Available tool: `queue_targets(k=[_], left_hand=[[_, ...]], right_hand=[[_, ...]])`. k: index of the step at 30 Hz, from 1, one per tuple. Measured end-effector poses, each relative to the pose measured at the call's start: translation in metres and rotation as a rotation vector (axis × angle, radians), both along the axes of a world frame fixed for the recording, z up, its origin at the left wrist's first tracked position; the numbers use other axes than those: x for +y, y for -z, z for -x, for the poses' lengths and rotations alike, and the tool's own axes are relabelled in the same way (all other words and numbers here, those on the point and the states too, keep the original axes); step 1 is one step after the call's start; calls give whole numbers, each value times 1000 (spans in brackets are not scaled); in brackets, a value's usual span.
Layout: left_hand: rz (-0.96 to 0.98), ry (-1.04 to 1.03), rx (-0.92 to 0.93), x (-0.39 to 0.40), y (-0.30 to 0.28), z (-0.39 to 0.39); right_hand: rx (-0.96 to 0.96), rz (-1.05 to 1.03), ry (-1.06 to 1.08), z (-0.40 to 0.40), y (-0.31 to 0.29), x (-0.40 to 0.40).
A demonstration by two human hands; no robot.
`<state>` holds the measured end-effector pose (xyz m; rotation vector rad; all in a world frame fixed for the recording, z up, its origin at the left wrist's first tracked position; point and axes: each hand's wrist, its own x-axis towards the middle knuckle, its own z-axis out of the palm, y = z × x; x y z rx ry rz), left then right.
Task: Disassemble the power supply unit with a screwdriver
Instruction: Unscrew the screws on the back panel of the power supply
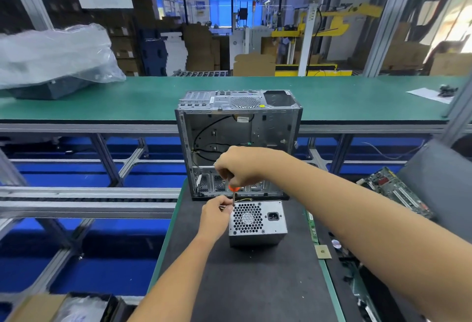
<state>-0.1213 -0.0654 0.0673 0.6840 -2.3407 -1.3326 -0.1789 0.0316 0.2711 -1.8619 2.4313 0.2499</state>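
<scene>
A grey metal power supply unit [258, 222] stands on the dark mat [250, 283], its honeycomb fan grille and power socket facing up. My right hand [240, 166] grips the handle of a screwdriver with an orange collar [233, 189]; the shaft points straight down, its tip at the unit's top-left corner. My left hand [217, 215] holds the unit's left edge, with its fingers pinched close to the screwdriver tip. What the fingers pinch is too small to tell.
An empty open computer case [237, 140] stands just behind the unit. A circuit board [396, 191] lies at the right, a small chip [323, 252] and a narrow green board [313, 228] beside the mat. A plastic-wrapped box [53, 61] sits on the green bench.
</scene>
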Motion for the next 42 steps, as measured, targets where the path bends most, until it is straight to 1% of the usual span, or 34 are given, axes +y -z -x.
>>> queue_targets(k=[2,5,8,10,14,16,17,19,21,22,23,27,29,30,31,34,36,38,40,42], left_hand=[[-2,-3,-1,0,0,0],[2,2,4,0,0,0],[11,-6,9,1,-1,2],[19,-7,-5,1,-2,2],[5,-6,3,0,-1,3],[6,-6,0,0,-1,3],[10,1,2,0,-1,2],[5,17,13,1,-1,2],[-6,20,30,1,-2,1],[0,24,36,1,-2,1],[7,31,35,1,-1,2],[-1,29,11,1,0,4],[-13,27,8,0,0,4],[-14,28,4,0,0,4],[-12,27,0,0,0,4],[-20,16,-6,0,-1,4],[-26,5,-7,1,-1,5],[-28,-4,-19,2,-1,5],[-32,-11,-30,1,-1,7],[-32,-13,-38,2,-1,7]], right_hand=[[-19,-1,-24,4,-3,3],[-60,13,18,5,-2,7],[72,13,129,2,5,3],[104,10,151,1,7,-2],[-88,69,65,5,0,0],[-206,66,46,6,-5,3],[-230,60,50,6,-6,4],[-185,77,95,7,-4,4],[-46,102,194,8,-1,3],[-8,104,237,8,1,2],[-6,97,257,8,2,2],[-164,71,145,9,-3,5],[-266,62,125,8,-7,9],[-281,62,124,8,-7,10],[-259,72,126,7,-5,10],[-65,108,199,5,1,8],[-13,85,257,5,1,8],[-70,77,206,7,-2,8],[-171,80,142,8,-5,10],[-270,62,141,8,-9,14]])
